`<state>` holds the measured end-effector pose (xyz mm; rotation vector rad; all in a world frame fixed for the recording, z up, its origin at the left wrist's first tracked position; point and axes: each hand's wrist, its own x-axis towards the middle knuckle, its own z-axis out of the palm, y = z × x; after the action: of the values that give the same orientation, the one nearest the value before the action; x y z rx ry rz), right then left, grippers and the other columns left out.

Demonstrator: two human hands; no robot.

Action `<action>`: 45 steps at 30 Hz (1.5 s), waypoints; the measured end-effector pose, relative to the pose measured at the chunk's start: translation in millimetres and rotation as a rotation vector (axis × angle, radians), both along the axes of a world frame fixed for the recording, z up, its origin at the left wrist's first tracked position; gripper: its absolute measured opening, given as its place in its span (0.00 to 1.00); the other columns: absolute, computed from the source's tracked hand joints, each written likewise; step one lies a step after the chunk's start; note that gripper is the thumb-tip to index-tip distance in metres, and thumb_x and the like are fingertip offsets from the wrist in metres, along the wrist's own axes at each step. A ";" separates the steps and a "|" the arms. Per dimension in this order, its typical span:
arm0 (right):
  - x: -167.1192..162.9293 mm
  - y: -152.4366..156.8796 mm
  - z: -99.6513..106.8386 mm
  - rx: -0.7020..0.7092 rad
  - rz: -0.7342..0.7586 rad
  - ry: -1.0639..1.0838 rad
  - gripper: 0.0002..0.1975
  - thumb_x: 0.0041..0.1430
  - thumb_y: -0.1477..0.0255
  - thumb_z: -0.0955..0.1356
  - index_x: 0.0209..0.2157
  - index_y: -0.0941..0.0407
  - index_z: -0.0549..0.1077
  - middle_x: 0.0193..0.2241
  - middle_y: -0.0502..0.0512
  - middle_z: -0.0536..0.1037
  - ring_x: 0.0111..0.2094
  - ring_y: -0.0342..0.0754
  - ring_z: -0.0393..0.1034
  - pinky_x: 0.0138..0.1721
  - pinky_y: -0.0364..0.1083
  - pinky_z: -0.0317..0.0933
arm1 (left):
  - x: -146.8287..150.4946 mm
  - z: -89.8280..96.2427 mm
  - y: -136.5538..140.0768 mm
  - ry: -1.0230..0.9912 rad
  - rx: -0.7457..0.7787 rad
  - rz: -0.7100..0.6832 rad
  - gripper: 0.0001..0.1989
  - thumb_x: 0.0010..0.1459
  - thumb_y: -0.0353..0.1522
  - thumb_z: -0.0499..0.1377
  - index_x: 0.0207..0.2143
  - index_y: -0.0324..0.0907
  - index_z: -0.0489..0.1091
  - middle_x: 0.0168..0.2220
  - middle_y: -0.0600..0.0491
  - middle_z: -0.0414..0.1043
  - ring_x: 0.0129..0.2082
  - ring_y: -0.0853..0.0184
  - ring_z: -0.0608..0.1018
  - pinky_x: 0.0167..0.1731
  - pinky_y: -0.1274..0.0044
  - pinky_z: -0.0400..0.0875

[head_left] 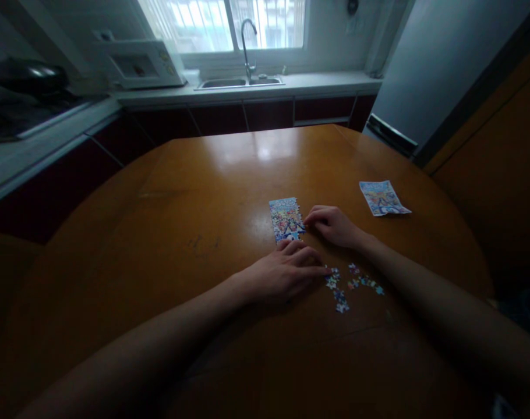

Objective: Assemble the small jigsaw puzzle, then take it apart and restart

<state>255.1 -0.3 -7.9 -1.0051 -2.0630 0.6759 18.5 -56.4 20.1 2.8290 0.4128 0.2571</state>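
Observation:
A partly joined jigsaw puzzle (286, 219) lies flat on the table, colourful, with a jagged right edge. At that edge my right hand (335, 226) rests with curled fingers, thumb and fingertips together; whatever they pinch is too small to make out. My left hand (286, 270) lies palm down just below the puzzle and covers part of its lower edge. Its fingers are spread, and the index fingertip touches a cluster of loose puzzle pieces (334, 280). More loose pieces (364, 281) are scattered to the right of these, below my right forearm.
A creased picture sheet (382, 198) with a similar print lies at the right of the wooden table (195, 186). Beyond the table's far edge stand a counter with a sink (223, 84), a microwave (138, 65) and a wok (29, 75) on the stove. A fridge (444, 64) stands at the right.

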 end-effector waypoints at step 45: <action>2.2 -0.9 1.0 0.011 -0.001 0.031 0.13 0.58 0.81 0.64 0.36 0.57 0.80 0.33 0.55 0.79 0.35 0.47 0.72 0.38 0.48 0.65 | 0.3 -10.6 13.9 -0.359 0.033 0.184 0.05 0.68 0.30 0.58 0.37 0.45 0.72 0.35 0.55 0.77 0.38 0.65 0.73 0.44 0.72 0.66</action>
<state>257.3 -1.1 -6.9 -0.9840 -2.0369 0.6752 18.8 -42.5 9.4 2.6963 0.5896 0.8001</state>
